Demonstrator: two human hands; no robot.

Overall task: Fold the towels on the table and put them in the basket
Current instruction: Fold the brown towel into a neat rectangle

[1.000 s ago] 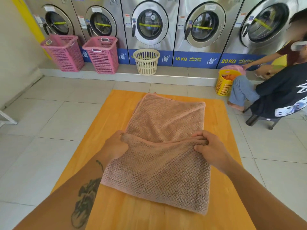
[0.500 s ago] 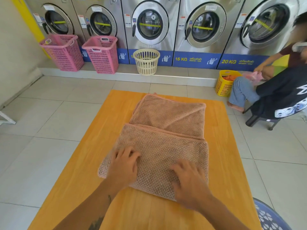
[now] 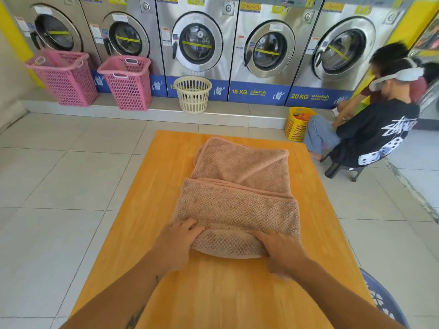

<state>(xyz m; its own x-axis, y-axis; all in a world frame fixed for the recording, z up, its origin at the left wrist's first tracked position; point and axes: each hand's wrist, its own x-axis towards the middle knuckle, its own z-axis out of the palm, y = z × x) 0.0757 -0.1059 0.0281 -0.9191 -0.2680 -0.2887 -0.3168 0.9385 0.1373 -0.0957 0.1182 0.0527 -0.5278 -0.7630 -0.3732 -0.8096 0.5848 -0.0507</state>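
Note:
A pinkish-brown waffle-textured towel (image 3: 240,186) lies lengthwise on the orange wooden table (image 3: 213,293), its near part doubled over. My left hand (image 3: 177,241) grips the towel's near left corner, and my right hand (image 3: 281,250) grips the near right corner. Between them the near edge is lifted off the table and curled over toward the far side. A blue plastic basket (image 3: 382,302) shows only as a rim at the table's lower right.
Washing machines line the far wall. Two pink hampers (image 3: 123,81), a cream basket (image 3: 193,93) and a yellow basket (image 3: 297,124) stand on the floor before them. Two people (image 3: 377,124) sit close to the table's far right corner.
One second ago my hands carried a towel edge toward me, then pressed flat on the folded layer. Now both have slid to the near edge and rolled it up.

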